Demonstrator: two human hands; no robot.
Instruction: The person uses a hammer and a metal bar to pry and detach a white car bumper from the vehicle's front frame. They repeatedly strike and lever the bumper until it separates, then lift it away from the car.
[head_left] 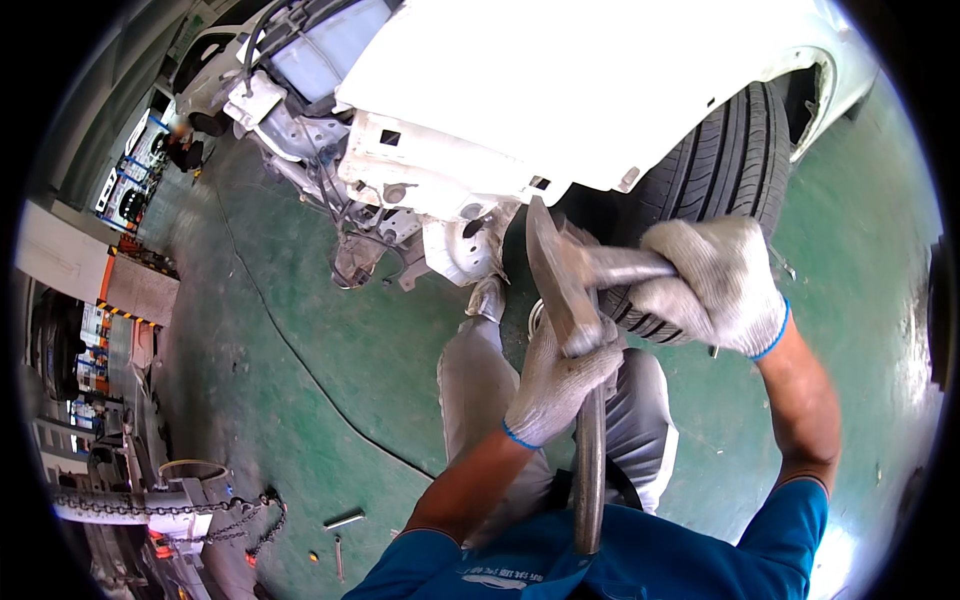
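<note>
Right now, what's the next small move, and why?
Probably slide the left hand lower on the metal bar: the hammer in the right hand overlaps it in this view, and I can't tell if they touch.

The hammer (567, 290) is partly blurred, its head hiding some of the left hand (560, 385) and the bar's (590, 470) upper part. The right hand (712, 285) covers the handle's end and some tyre (735, 165). The top edge crops the white panel (560, 90); a distant person (184, 150) is too small to make out.
</note>
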